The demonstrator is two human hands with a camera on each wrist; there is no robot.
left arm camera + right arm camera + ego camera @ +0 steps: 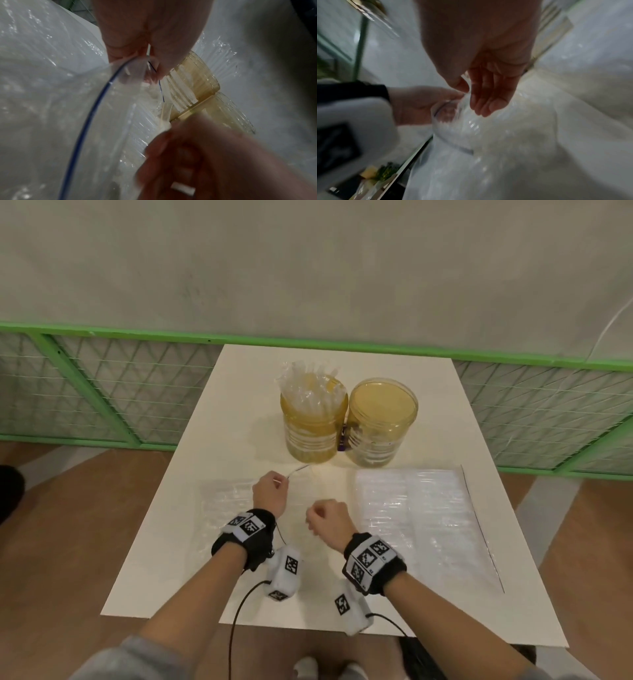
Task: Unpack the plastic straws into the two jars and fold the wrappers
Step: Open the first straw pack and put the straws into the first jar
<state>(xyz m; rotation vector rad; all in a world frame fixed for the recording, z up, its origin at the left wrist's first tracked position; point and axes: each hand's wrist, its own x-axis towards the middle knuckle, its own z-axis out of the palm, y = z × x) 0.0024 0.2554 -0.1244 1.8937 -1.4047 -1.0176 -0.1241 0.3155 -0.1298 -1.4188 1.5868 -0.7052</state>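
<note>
Two amber jars stand at the table's far middle. The left jar (311,433) holds several clear straws; the right jar (382,422) looks empty. Both jars (193,81) also show in the left wrist view. A clear wrapper (222,498) with a blue seal line lies under and between my hands. My left hand (270,489) pinches its edge (120,70) just in front of the jars. My right hand (322,513), a little nearer to me, pinches the same wrapper (488,155) between thumb and fingers (484,102).
A second clear wrapper (411,508) lies flat on the right half of the white table (191,559). A green mesh fence (102,392) runs behind the table. Brown floor lies on both sides, and the table's near edge is close to my forearms.
</note>
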